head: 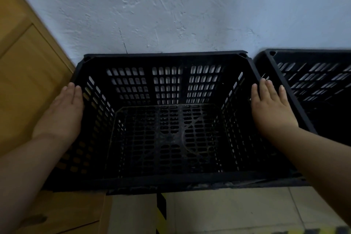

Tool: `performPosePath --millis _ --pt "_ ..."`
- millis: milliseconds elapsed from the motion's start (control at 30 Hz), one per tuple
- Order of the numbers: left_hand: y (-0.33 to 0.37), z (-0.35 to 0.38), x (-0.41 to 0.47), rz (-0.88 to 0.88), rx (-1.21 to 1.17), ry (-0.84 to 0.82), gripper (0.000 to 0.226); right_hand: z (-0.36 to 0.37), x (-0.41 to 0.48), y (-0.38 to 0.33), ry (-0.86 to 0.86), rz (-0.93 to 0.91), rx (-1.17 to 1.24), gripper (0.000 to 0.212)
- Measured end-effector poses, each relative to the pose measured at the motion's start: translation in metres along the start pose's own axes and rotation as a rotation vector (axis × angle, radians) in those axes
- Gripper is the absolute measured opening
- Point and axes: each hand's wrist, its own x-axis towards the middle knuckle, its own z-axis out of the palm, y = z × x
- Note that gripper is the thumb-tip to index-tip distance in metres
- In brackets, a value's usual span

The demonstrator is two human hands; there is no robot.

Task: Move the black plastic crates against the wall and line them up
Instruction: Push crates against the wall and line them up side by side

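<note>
Wooden cabinet (pixel 24 74) at left, panelled, abutting rough white plaster. Pale tiled floor (pixel 237 213) at bottom. Black-yellow striped tape (pixel 161 213) on floor, partly hidden.

looks like a storeroom corner: rough whitewashed wall (pixel 171 5), tiled floor (pixel 237 211), slotted black crates (pixel 167 119), plain wooden cabinet (pixel 24 66).

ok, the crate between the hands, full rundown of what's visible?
The middle crate is black, plastic-looking, open-topped and empty, with slotted walls and a slotted floor and a thick rim with a hole at each far corner. It sits upright, far rim at or nearly against the white wall. The left hand lies flat against its left side, the right hand flat on its right rim, neither in a closed grip. A second black crate stands close on its right, a wooden cabinet on its left.
</note>
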Motion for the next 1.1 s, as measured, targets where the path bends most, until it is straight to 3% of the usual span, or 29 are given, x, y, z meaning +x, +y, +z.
performPosePath --millis 733,1100 --pt "0.013 -0.007 0.0 0.029 0.143 0.022 0.077 0.002 0.003 0.001 0.017 -0.01 0.023 0.065" --pt "0.007 0.002 -0.002 0.013 0.176 0.159 0.09 0.031 0.01 0.007 0.277 -0.068 0.07 0.063"
